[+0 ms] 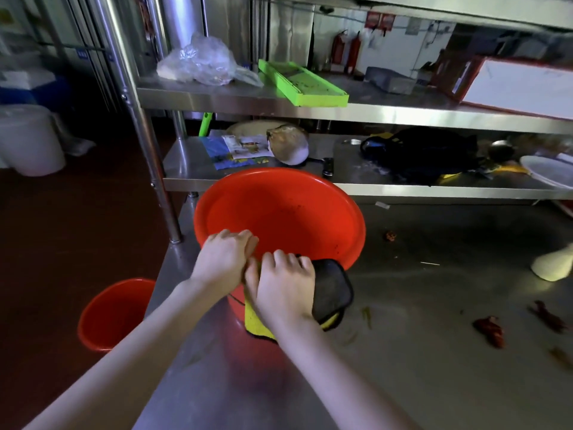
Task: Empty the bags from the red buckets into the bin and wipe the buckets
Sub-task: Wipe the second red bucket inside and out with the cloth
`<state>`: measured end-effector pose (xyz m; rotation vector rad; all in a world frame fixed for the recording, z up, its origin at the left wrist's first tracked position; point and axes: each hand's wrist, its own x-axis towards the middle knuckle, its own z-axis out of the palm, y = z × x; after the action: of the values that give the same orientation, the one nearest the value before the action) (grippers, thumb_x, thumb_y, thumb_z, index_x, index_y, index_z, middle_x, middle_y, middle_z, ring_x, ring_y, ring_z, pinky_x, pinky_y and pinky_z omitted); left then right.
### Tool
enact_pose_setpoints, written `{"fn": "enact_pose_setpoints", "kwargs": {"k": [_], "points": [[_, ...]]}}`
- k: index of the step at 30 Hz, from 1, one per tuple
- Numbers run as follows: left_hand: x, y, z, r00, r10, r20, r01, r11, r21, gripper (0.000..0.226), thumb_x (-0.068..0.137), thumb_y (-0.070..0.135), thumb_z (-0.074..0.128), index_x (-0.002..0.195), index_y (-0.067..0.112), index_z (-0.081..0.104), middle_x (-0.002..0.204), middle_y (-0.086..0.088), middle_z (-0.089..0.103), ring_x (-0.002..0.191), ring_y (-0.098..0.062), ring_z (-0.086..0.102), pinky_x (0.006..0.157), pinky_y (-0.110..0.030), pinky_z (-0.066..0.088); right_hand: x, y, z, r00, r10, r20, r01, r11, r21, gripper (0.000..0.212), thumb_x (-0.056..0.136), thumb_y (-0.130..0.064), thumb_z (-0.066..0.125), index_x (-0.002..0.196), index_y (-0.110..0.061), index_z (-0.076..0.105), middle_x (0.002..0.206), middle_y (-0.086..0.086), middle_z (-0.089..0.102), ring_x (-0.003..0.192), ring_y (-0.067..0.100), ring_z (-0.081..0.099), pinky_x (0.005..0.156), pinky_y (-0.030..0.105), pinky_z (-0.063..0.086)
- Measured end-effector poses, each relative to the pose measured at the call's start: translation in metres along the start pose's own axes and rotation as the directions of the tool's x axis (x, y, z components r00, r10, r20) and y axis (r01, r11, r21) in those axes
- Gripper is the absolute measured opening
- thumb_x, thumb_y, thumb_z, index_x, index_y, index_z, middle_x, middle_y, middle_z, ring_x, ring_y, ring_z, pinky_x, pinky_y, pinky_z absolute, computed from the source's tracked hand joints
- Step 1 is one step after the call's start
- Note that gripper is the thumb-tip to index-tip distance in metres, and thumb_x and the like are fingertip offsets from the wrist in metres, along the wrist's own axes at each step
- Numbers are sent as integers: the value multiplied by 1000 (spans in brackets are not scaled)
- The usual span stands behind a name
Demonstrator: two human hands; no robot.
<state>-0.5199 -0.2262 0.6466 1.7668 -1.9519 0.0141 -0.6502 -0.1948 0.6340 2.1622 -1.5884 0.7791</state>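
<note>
Head view — left hand [224, 257] clenched on near rim of red bucket [279, 212]; right hand [282, 283] beside, clutching cloth [331, 290] against it

Two bare hands and two bare forearms are showing in the head view.

The left hand [224, 259] and the right hand [283, 285] are showing uncovered, with the backs and knuckles in plain sight. The left forearm [148, 330] and the right forearm [322, 361] are running bare and slender down to the bottom edge, where the picture is cutting them off. Any clothing is lying beyond that edge and cannot be told.
</note>
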Motion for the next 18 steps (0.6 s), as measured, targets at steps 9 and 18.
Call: {"fn": "enact_pose_setpoints", "kwargs": {"k": [9,18], "points": [[-29,-3,-3,982,-39,-184,-13,961,-275,51,93,38,45,48,14,42,38,-5,38,38,-22,40,46,-31,31,9,116,-3,937,-343,-69,350,910,223,36,92,-29,43,65,-13,60,61,3,56,60,27,55,64,37,46],[-1,-3,-13,993,-35,-115,11,978,-208,42,93,34,44,61,12,61,52,-3,58,56,-24,57,60,-38,47,4,123,-7,998,-50,-47,59,971,231,35,88,-21,40,62,-10,59,65,4,59,68,28,55,76,43,47]]}}
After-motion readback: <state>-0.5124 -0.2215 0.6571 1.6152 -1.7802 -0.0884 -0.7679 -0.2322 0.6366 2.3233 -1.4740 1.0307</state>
